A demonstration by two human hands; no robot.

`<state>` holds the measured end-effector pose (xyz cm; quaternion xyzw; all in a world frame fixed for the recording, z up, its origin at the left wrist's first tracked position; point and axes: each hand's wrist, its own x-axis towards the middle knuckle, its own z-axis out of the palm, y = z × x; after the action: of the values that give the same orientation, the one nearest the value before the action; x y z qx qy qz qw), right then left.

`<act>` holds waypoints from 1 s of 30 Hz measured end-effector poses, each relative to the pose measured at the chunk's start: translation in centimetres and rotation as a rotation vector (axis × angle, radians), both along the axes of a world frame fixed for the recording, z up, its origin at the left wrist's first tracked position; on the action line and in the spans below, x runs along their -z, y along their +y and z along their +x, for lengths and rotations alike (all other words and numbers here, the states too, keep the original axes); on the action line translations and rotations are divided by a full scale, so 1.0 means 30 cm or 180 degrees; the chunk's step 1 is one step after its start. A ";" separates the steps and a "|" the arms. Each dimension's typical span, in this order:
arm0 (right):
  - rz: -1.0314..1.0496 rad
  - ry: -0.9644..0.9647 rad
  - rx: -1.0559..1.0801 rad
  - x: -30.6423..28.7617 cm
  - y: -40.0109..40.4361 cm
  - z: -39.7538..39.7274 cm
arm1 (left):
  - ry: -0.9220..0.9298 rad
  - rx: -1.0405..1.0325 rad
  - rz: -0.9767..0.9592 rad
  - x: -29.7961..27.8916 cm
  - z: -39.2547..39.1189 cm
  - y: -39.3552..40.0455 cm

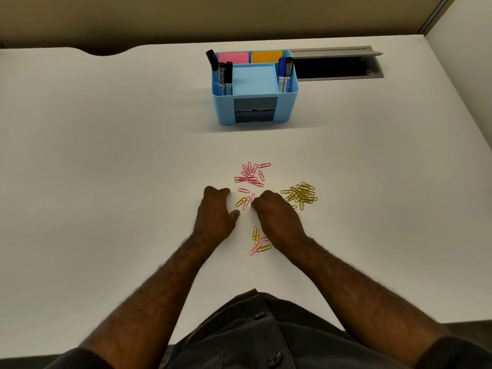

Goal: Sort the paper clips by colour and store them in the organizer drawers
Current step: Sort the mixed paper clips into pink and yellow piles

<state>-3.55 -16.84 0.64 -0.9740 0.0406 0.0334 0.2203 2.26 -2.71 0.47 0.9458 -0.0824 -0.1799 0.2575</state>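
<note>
A pile of pink paper clips (251, 174) lies on the white table, with a pile of yellow paper clips (302, 195) to its right. A few mixed clips (244, 201) lie between my hands, and a small mixed cluster (258, 241) sits nearer me. My left hand (217, 213) rests palm down with fingers curled, left of the mixed clips. My right hand (275, 215) rests knuckles up, fingers curled onto the table beside a pink clip; whether it pinches one is hidden. The blue organizer (255, 87) stands further back, its two grey drawers (255, 110) closed.
The organizer holds black markers (223, 73), blue markers (285, 73), a pink pad and an orange pad. An open grey cable hatch (336, 64) is set into the table right of it. The table's near edge runs by my dark shirt.
</note>
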 end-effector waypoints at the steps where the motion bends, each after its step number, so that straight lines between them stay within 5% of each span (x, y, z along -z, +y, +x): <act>1: -0.0043 -0.0027 -0.0037 0.001 0.003 0.025 | -0.0026 0.0056 -0.0033 -0.004 0.002 -0.014; 9: 0.0104 -0.0348 0.0073 -0.008 -0.031 0.104 | -0.0396 0.0066 -0.0078 -0.024 0.045 -0.068; 18: 0.0354 -0.0719 0.0955 0.002 -0.151 -0.041 | -0.0540 0.0558 -0.0123 -0.013 -0.110 0.027; 25: 0.0554 -0.0482 0.0902 -0.007 -0.144 -0.117 | -0.0564 0.1394 -0.0141 -0.021 -0.081 -0.129; 30: 0.0699 0.0023 0.0626 -0.022 -0.084 -0.169 | -0.0432 0.1182 -0.0263 -0.043 -0.055 -0.121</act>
<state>-8.64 -19.36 1.29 -0.9352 0.1327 0.0194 0.3277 0.59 -6.33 1.76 0.9130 -0.2798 -0.1566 0.2524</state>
